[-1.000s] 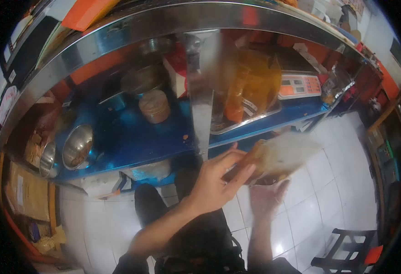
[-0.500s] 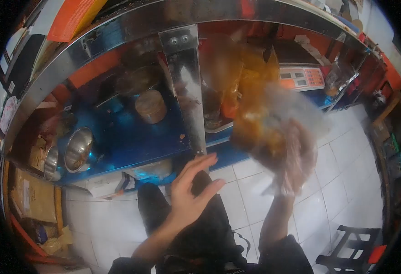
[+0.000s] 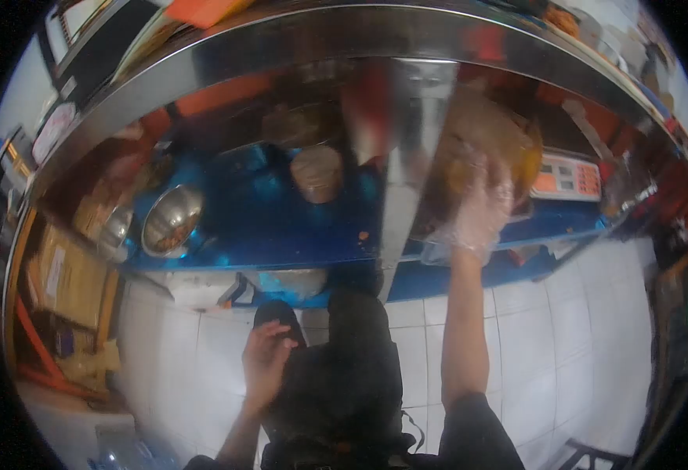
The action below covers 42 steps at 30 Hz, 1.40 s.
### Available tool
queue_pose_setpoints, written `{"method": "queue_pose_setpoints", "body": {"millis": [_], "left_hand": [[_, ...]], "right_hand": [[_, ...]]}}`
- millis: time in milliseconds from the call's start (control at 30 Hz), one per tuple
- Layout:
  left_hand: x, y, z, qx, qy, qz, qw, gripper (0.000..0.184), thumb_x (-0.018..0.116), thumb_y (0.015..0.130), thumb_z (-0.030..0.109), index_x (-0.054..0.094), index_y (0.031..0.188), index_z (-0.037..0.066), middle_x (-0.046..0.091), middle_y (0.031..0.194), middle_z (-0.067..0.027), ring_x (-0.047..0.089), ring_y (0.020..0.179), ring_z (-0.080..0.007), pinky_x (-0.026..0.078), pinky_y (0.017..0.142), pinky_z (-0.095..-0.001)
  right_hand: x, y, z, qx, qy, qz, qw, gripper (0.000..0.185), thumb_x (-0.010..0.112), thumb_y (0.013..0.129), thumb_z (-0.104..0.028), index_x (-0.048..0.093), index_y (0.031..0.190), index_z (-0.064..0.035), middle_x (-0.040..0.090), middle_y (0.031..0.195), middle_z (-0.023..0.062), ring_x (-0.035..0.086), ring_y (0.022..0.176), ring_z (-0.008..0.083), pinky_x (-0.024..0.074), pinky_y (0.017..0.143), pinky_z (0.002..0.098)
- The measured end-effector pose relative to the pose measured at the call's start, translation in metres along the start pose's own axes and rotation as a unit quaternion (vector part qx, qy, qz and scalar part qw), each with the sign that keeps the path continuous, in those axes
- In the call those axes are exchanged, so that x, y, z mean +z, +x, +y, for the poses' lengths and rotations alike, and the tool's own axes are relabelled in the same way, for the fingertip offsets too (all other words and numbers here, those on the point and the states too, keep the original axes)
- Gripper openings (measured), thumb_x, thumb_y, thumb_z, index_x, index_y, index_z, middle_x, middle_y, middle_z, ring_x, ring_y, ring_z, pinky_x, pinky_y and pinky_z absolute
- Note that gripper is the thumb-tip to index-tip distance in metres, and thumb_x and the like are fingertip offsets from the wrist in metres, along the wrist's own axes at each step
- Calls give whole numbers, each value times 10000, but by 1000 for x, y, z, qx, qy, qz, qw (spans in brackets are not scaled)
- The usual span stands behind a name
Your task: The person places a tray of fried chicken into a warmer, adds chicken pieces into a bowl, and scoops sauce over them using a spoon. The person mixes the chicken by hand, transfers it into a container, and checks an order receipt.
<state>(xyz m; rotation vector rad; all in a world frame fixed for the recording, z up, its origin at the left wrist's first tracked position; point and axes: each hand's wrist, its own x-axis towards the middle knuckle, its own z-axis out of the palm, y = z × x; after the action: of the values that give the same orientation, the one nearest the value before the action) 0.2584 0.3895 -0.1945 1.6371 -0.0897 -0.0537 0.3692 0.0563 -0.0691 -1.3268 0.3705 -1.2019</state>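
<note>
My right hand, in a clear plastic glove, reaches into the blue shelf to the right of the steel post. Its fingers lie against a clear plastic bag with yellow-orange contents, which appear smeared by motion. The hand covers the bag's lower part, and what is inside cannot be made out. Bare and away from the shelf, my left hand hangs over my knee. Its fingers are loosely bent and apart, with nothing in them.
An orange-and-white scale stands right of the bag. On the blue shelf are a round tin-like block and a metal bowl with brown bits. A steel counter edge runs above. Cardboard stands at left.
My right hand has carried the bag from in front of the shelf up and into it. My left hand has dropped down and left to my knee. The view has shifted.
</note>
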Motion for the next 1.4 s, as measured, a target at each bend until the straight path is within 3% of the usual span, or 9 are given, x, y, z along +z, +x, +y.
{"method": "queue_pose_setpoints", "body": {"millis": [300,467,633,767,1067,1167,1267,1367,1400], "left_hand": [[-51,14,4,47,-34,150,987,379,621,950,33,465,1293,-10,609,1144,-149,647,948,-196,587,826,-360],[-104,61,33,27,-86,306,948,403,636,956,278,506,1225,8,639,1074,-169,708,816,-244,610,707,-349],[-151,124,51,11,-143,343,928,608,691,896,407,482,1222,-62,586,1206,-248,716,862,-296,618,740,-357],[-170,144,46,-4,-145,318,937,686,690,884,379,431,1263,-131,514,1300,-296,705,961,-350,622,797,-352],[-167,142,34,55,-151,296,941,238,579,951,158,567,1006,-74,646,1067,-200,709,896,-291,626,822,-354],[-163,129,26,69,-152,322,932,173,571,951,138,573,960,-35,655,966,-161,711,858,-247,628,800,-353],[-154,103,37,78,-161,319,931,153,575,947,138,570,936,-15,659,928,-142,712,850,-228,628,787,-347],[-150,77,38,74,-159,326,929,151,569,943,143,569,906,-3,658,899,-128,705,798,-197,629,778,-335],[-148,66,39,76,-147,313,935,145,567,940,145,569,896,7,656,887,-111,693,762,-172,629,765,-323]], "right_hand": [[7,11,33,-101,-10,-72,992,304,559,998,-81,585,1287,9,623,1299,156,596,1184,245,461,1060,347],[-18,39,125,-117,-16,-106,987,336,549,998,-52,547,1324,30,596,1340,164,572,1204,212,440,1073,358],[-1,-1,69,-155,-71,-95,981,392,484,1007,-29,459,1381,84,540,1392,197,534,1263,247,390,1110,338],[-10,5,96,-77,167,-138,973,369,518,1001,-32,493,1359,58,563,1380,169,548,1240,234,404,1103,331],[-32,-25,70,-174,-160,-31,971,455,595,982,-96,467,1403,20,523,1424,173,534,1270,254,418,1105,357],[-32,-34,33,-109,-127,-40,985,514,646,945,-77,456,1413,15,514,1425,190,510,1303,297,420,1120,382],[-66,-26,50,-274,-106,-79,952,444,595,986,-164,484,1369,31,530,1390,212,486,1335,310,426,1119,437],[-71,-63,12,-259,-11,-68,963,394,569,1000,-193,513,1328,19,550,1353,223,510,1306,317,437,1107,458],[-63,-81,-9,-210,-194,19,958,387,559,1013,-253,540,1292,15,583,1325,191,565,1236,297,509,1032,437]]}}
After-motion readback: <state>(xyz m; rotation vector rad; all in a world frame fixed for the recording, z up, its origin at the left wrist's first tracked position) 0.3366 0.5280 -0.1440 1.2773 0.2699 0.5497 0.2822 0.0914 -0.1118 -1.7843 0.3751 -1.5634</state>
